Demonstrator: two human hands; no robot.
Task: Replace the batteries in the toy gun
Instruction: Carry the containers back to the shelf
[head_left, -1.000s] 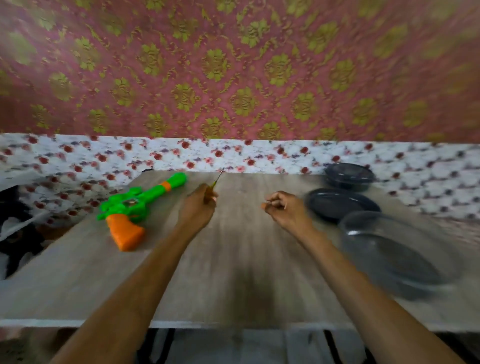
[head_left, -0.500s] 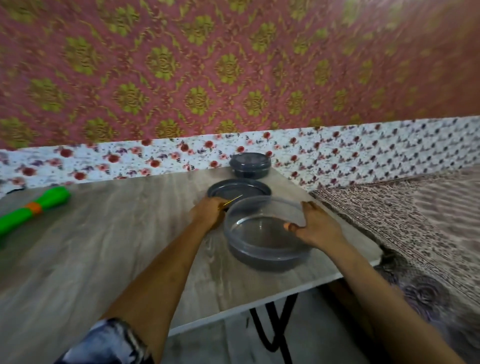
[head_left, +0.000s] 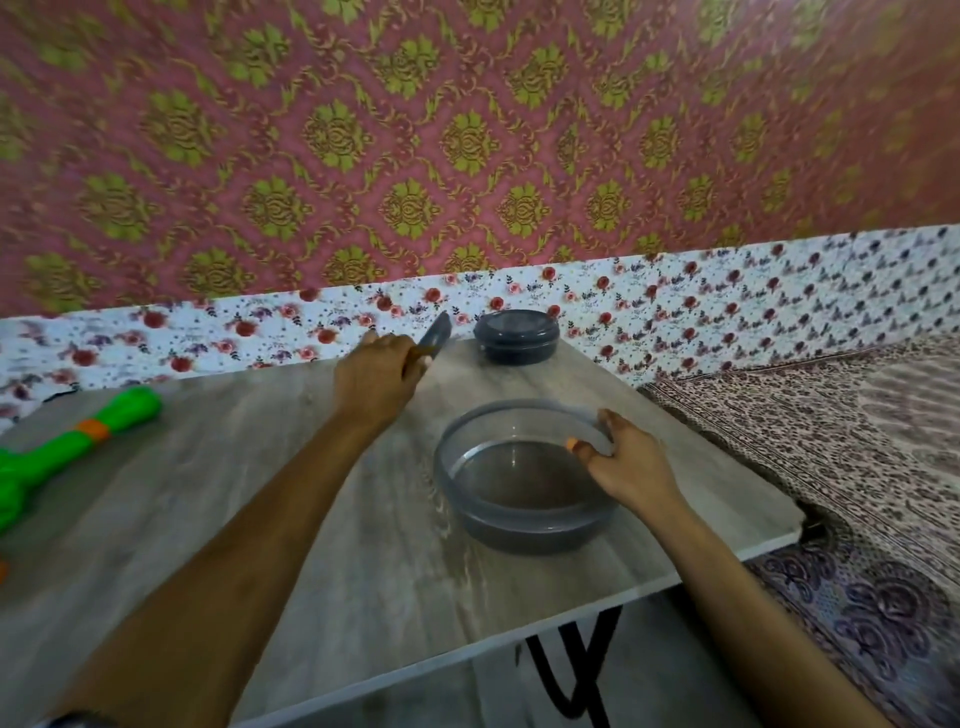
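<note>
The green and orange toy gun (head_left: 62, 457) lies on the wooden table (head_left: 218, 519) at the far left, partly cut off by the frame edge. My left hand (head_left: 376, 376) is near the back of the table and grips a dark round lid (head_left: 435, 335), which is raised on its edge. My right hand (head_left: 623, 462) holds the right rim of an open translucent grey container (head_left: 498, 483). The thumb sits inside the rim and the fingers are on its edge. No batteries are visible.
A second dark container with its lid on (head_left: 517, 336) stands at the back edge of the table. The table's right edge (head_left: 727, 561) is close to my right hand. Beyond it lies a patterned cloth (head_left: 841, 467). Black table legs (head_left: 576, 670) show below.
The view swung right from the toy gun to the containers. My left hand has lifted the dark lid off the table and tipped it up. My right hand stays on the container rim.
</note>
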